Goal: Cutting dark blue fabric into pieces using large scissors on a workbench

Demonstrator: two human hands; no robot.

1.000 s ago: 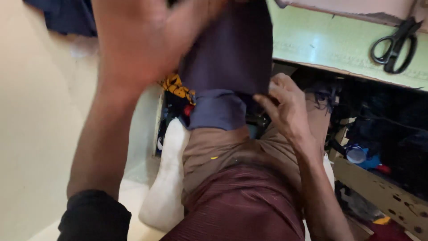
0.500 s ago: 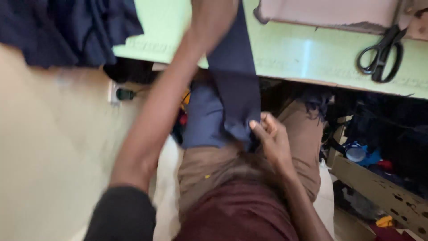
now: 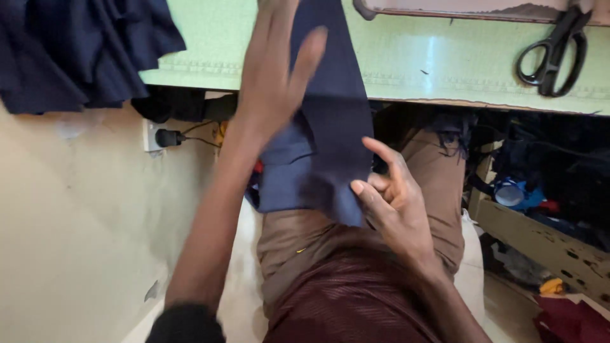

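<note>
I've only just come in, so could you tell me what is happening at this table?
A seated person handles a strip of dark navy cloth that hangs from the green table onto the lap. The left hand lies flat on it at the table edge; the right hand pinches its lower end. Black scissors lie on the table.

A pale green table (image 3: pixel 445 70) carries black scissors (image 3: pixel 551 54), dark navy cloth (image 3: pixel 330 82) and bunched navy fabric (image 3: pixel 76 44).

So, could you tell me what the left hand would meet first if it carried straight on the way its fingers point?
The left hand lies on the navy cloth strip, fingers pointing up across the green tabletop. Straight on lies more strip and tabletop; beyond the picture's edge, nothing can be told.
</note>
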